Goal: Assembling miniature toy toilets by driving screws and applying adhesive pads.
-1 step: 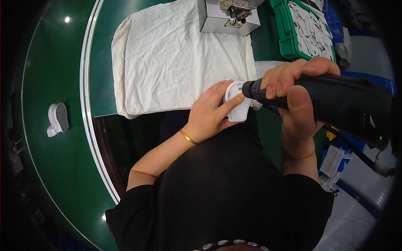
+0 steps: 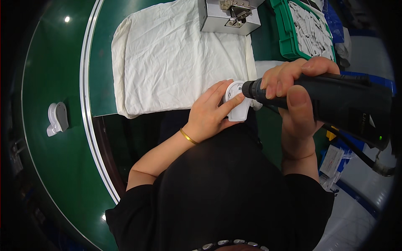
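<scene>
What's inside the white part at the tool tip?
The white part shows a rimmed recess with small details, too small to identify. The left hand's thumb and the black tool's tip cover some of it; what lies beneath them can't be seen.

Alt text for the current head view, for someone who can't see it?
A person's left hand holds a white part while the right hand points a black power tool at it. Ahead lie a white cloth, a metal fixture and a green crate of white pieces.

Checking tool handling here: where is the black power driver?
Head view, right side: the black power driver is in the right hand, its nose at the white part.
</scene>
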Motion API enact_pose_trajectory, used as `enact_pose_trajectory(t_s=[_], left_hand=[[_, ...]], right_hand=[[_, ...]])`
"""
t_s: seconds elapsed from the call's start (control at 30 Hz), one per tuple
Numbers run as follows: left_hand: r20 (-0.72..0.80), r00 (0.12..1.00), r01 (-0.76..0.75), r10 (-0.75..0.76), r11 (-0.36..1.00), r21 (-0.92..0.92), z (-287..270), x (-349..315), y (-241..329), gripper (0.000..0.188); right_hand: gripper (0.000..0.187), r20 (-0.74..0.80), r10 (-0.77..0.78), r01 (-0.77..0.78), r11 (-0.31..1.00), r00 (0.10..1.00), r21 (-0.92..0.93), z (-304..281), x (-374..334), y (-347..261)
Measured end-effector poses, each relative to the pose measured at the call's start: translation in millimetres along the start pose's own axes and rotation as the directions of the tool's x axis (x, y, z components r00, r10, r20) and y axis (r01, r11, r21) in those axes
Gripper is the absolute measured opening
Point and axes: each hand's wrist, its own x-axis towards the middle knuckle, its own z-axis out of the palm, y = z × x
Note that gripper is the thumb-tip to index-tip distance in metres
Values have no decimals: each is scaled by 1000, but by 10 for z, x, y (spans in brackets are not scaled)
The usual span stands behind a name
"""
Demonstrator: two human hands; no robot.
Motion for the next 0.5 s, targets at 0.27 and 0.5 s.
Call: enact_pose_trajectory(t_s=[0.27, 0.5], left_hand=[[-8, 1000, -9, 9, 1000, 11, -33, 22, 22, 64], [7, 996, 92, -92, 996, -6, -82, 119, 154, 77]], right_hand=[[42, 108, -55, 60, 997, 993, -44, -120, 131, 53], [31, -414, 398, -374, 916, 819, 142, -943, 919, 758]])
